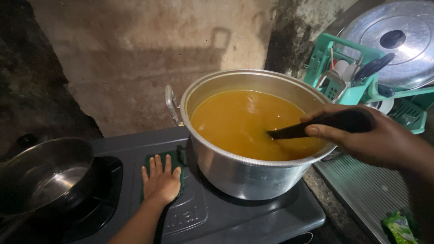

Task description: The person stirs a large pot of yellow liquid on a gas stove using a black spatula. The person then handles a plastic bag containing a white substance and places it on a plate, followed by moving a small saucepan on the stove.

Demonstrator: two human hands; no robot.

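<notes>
Soup (pixel 239 122), thick and orange, fills the big silver pot (pixel 235 174) on the right side of the dark stove (pixel 253 214). It hides the low end of the dark ladle handle (pixel 325 124), so I cannot see what shape is down there. The right hand (pixel 375 138) comes in from the right with its fingers wrapped tight around that handle. The left hand (pixel 160 180) lies flat on a green pad (pixel 178 158) on the stove, just left of the pot, fingers straight and a little apart. On the left a smaller metal pan (pixel 45 178) holds a little clear water, and its near edge is cut off. Far right, a teal rack (pixel 348 74) holds a big round lid (pixel 398 40) and some tools, too dim to tell.
</notes>
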